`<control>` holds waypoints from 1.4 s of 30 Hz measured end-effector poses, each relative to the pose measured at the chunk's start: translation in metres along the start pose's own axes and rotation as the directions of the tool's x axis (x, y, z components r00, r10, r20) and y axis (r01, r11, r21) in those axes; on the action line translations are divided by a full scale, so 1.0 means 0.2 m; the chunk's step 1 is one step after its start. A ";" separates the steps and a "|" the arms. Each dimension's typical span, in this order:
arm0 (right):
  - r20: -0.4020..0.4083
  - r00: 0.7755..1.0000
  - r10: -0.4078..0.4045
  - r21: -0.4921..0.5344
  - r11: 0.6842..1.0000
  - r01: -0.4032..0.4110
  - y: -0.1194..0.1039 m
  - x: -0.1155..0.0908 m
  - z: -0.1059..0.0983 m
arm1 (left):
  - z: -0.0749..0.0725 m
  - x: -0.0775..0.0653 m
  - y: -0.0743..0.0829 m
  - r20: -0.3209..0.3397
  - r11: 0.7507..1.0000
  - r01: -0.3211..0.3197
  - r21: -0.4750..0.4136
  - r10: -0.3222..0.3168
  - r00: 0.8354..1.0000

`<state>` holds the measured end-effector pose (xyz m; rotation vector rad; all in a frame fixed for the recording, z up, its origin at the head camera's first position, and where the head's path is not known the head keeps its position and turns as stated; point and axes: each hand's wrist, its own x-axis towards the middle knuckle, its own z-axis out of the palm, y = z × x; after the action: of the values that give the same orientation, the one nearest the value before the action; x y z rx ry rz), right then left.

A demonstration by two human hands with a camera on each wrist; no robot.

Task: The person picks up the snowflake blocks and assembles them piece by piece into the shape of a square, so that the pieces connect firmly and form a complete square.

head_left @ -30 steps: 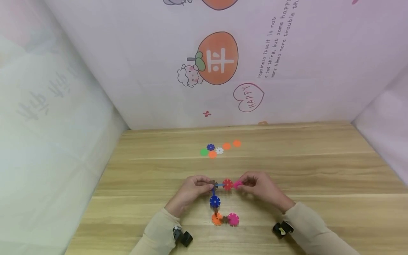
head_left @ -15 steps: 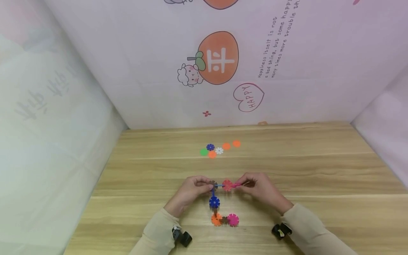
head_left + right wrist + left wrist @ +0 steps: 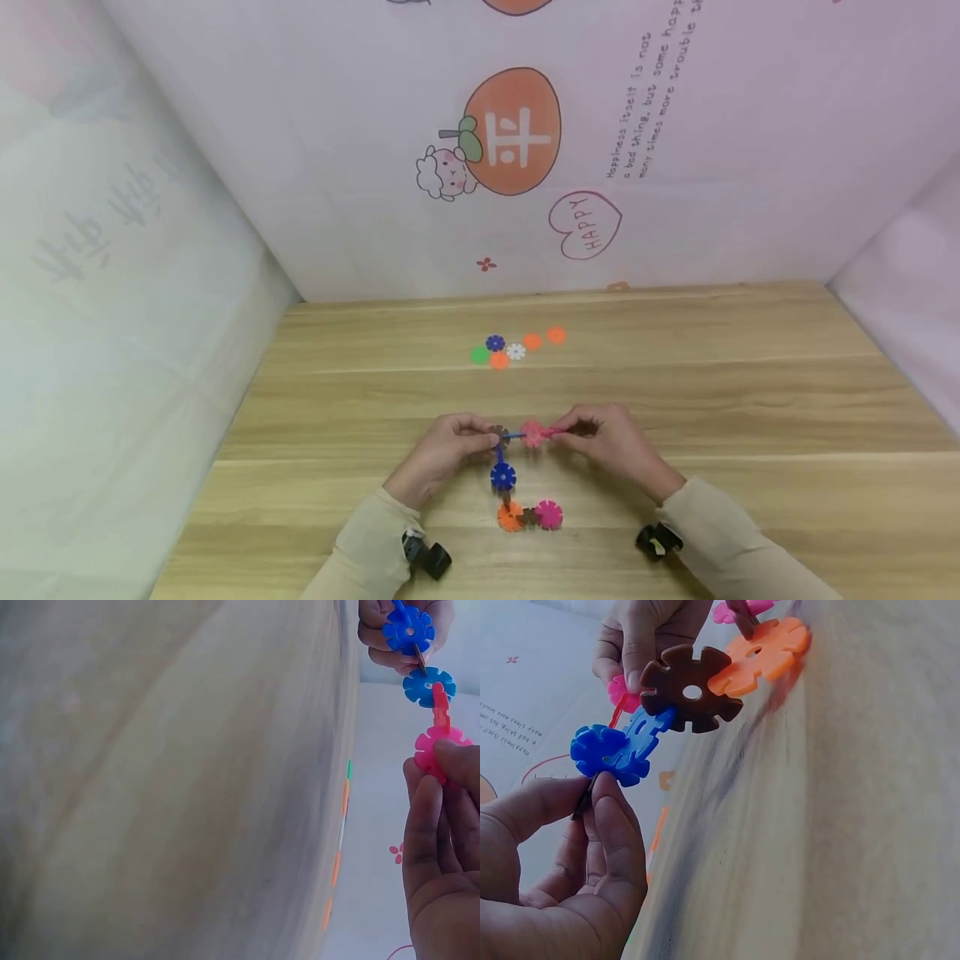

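A chain of notched plastic snowflake discs spans the two hands above the wooden table. My left hand (image 3: 452, 450) pinches the brown disc (image 3: 500, 437) at the chain's corner between thumb and fingers. Light blue and red discs (image 3: 532, 434) run right from it. At that end my right hand (image 3: 613, 442) pinches a pink disc (image 3: 430, 749), which meets the red disc's edge. From the corner, a blue disc (image 3: 503, 477), another brown disc (image 3: 692, 691), an orange disc (image 3: 511, 517) and a second pink disc (image 3: 549, 515) hang toward the front.
Loose discs lie farther back on the table (image 3: 360, 375): a green one (image 3: 480, 356), a blue one (image 3: 495, 343), a white one (image 3: 515, 352) and several orange ones (image 3: 556, 335). A printed cloth wall (image 3: 360, 217) stands behind the table.
The pink disc in my right hand has turned from face-up to edge-on and now meets the red disc. My left hand keeps its pinch on the brown disc, shifting slightly left.
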<state>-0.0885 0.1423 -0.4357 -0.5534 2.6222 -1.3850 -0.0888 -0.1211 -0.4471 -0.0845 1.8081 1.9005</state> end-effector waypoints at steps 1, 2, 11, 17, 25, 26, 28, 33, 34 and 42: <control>-0.006 1.000 0.006 -0.003 1.000 -0.006 0.00 0.00 0.00 | 0.00 0.00 0.00 0.002 1.000 -0.001 -0.002 0.001 1.000; -0.011 1.000 0.007 -0.005 1.000 -0.007 -0.01 0.00 0.00 | 0.00 0.00 0.00 0.004 1.000 -0.001 -0.003 0.001 1.000; -0.021 1.000 0.010 -0.003 1.000 -0.010 -0.02 0.00 -0.01 | 0.00 0.01 0.00 0.013 1.000 -0.006 0.006 0.006 1.000; -0.011 1.000 -0.029 0.002 1.000 0.029 -0.03 0.00 -0.01 | 0.00 0.01 0.00 0.015 1.000 -0.015 0.008 0.015 1.000; -0.002 0.999 -0.036 0.006 0.999 0.036 -0.04 -0.01 -0.02 | 0.01 0.00 0.03 0.006 0.997 -0.020 0.070 0.020 1.000; 0.003 0.999 -0.037 0.008 0.999 0.037 -0.04 -0.01 -0.02 | 0.01 0.00 0.03 0.003 0.996 -0.019 0.084 0.018 1.000; 0.015 0.999 -0.041 -0.001 0.999 0.041 -0.04 -0.01 -0.02 | 0.01 0.00 0.03 -0.001 0.993 -0.015 0.114 0.015 1.000; 0.039 0.997 -0.071 -0.035 0.997 0.072 -0.04 -0.01 -0.01 | 0.00 0.01 0.03 0.001 0.987 -0.016 0.161 0.016 1.000; 0.042 0.996 -0.080 -0.039 0.996 0.082 -0.04 -0.01 -0.01 | 0.00 0.01 0.03 0.002 0.985 -0.019 0.169 0.019 1.000; 0.033 0.988 -0.153 -0.050 0.987 0.155 -0.02 0.00 0.00 | -0.01 0.00 0.06 0.039 0.959 -0.029 0.281 0.019 0.999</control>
<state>-0.0864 0.1401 -0.4325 -0.7924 2.6485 -1.3401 -0.0950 -0.1227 -0.4362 0.0707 2.0432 1.6291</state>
